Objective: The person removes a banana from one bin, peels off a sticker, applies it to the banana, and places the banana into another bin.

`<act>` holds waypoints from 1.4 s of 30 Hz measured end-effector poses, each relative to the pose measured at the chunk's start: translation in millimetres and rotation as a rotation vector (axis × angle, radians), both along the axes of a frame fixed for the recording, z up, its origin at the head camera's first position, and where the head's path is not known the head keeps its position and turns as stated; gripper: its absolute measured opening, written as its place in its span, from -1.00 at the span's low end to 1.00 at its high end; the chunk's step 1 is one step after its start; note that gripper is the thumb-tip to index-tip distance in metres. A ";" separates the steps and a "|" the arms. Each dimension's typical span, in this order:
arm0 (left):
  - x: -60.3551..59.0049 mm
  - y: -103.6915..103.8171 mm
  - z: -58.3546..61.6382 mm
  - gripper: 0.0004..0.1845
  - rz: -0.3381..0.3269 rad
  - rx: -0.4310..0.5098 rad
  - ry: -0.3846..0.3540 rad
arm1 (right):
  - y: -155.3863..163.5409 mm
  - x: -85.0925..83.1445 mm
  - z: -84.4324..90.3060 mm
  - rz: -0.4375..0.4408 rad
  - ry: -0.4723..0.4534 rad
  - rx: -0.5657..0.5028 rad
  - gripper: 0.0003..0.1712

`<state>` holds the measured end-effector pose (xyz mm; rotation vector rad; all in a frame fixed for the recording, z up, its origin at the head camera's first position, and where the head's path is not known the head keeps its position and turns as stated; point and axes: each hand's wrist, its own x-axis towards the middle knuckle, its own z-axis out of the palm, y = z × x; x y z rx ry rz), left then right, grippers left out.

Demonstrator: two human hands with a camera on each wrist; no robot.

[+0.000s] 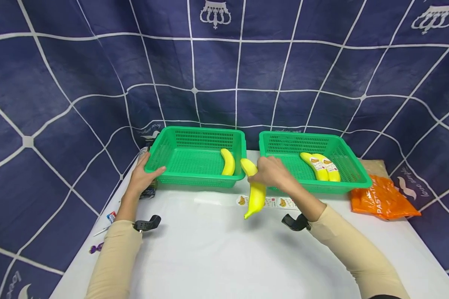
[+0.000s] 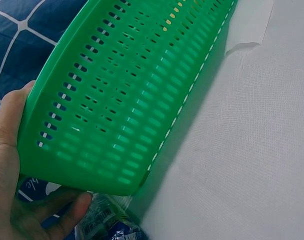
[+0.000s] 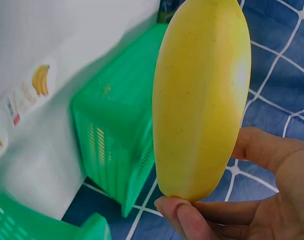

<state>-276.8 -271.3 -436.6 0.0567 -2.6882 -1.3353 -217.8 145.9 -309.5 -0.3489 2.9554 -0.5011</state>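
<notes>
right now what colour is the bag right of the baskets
Orange, with white lettering; the bag shows best in the head view.

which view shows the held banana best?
Right wrist: the banana fills the frame, pinched by the right hand, skin clear. Head shows it whole but small, between the two green baskets. Left wrist shows none of it, only a basket.

Both arms reach forward in beige sleeves, a black camera mount strapped at each wrist. Left hand [image 1: 144, 176] out to the left, palm against a basket corner [image 2: 66, 125], thumb over the rim, fingers curled beneath. Right hand [image 1: 271, 172] raised near center, back of hand up, fingers [image 3: 184, 212] and thumb pinching a banana [image 1: 255, 191].
</notes>
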 end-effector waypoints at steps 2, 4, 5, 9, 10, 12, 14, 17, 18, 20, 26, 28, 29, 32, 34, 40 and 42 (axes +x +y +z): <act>0.9 0.0 -0.4 0.08 0.002 0.004 -0.003 | 0.7 7.3 -4.9 -0.005 -0.005 -0.007 -0.67; 1.2 0.5 -0.8 0.08 0.003 0.007 -0.003 | 2.1 15.2 -10.9 -0.014 -0.012 -0.016 -0.67; 1.2 0.8 -1.1 0.08 0.004 0.008 -0.004 | 3.1 19.3 -14.3 -0.017 -0.017 -0.024 -0.68; 1.7 1.6 -1.7 0.08 0.006 0.010 -0.001 | 8.7 34.6 -31.5 -0.049 -0.030 -0.061 -0.69; 2.2 1.7 -1.8 0.08 0.011 0.011 -0.002 | 10.2 37.9 -36.9 -0.056 -0.033 -0.070 -0.69; 3.4 0.9 -1.9 0.08 0.018 0.007 -0.004 | 13.2 43.7 -47.9 -0.076 -0.045 -0.090 -0.70; 4.5 -0.1 -1.8 0.08 0.028 0.003 -0.010 | 15.5 48.6 -59.0 -0.088 -0.061 -0.110 -0.71; 4.2 -1.7 -0.5 0.08 0.030 0.000 -0.011 | 17.9 53.8 -74.7 -0.102 -0.078 -0.147 -0.72; 3.4 -1.8 0.4 0.08 0.027 0.000 -0.011 | 18.3 55.1 -79.5 -0.107 -0.084 -0.155 -0.72; 1.5 -1.6 2.5 0.08 0.017 -0.001 -0.008 | 19.4 57.5 -88.2 -0.114 -0.091 -0.169 -0.74; -2.8 -3.1 4.4 0.09 -0.001 -0.012 -0.005 | 20.0 61.8 -109.8 -0.140 -0.138 -0.193 -0.55; -3.1 -3.8 2.7 0.09 -0.001 -0.016 -0.013 | 19.9 62.5 -114.1 -0.157 -0.157 -0.199 -0.48; -2.8 -3.5 2.4 0.08 -0.003 -0.018 -0.018 | 19.9 62.8 -116.0 -0.163 -0.161 -0.202 -0.47; -2.8 -3.3 1.4 0.08 -0.001 -0.018 -0.022 | 19.0 63.9 -119.8 -0.170 -0.169 -0.211 -0.52; -2.7 -2.9 1.3 0.08 -0.004 -0.016 -0.016 | 18.3 64.7 -121.8 -0.161 -0.162 -0.215 -0.60; -2.1 -2.2 -1.4 0.07 0.000 -0.002 -0.011 | 18.2 66.6 -124.9 -0.138 -0.154 -0.212 -0.68; -2.1 -1.7 -2.6 0.07 0.006 -0.001 -0.007 | 19.0 67.2 -125.6 -0.135 -0.161 -0.206 -0.67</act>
